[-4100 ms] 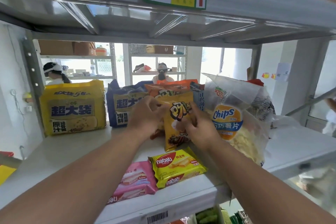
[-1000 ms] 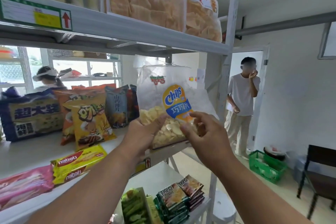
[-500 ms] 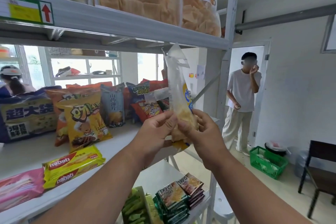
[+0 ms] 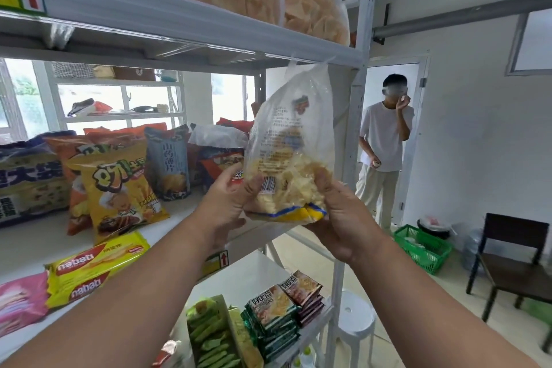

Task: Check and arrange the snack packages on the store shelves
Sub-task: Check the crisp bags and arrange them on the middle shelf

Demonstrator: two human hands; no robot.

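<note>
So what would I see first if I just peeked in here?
First, the clear bag of chips, held upright in the middle by the left hand and right hand, its printed back facing you. Then the yellow snack bag standing on the middle shelf to the left, and a person in a white shirt in the doorway at right.

clear chip bag (image 4: 291, 140) | upright, printed back facing camera | chips settled at bottom | off the shelf
</note>
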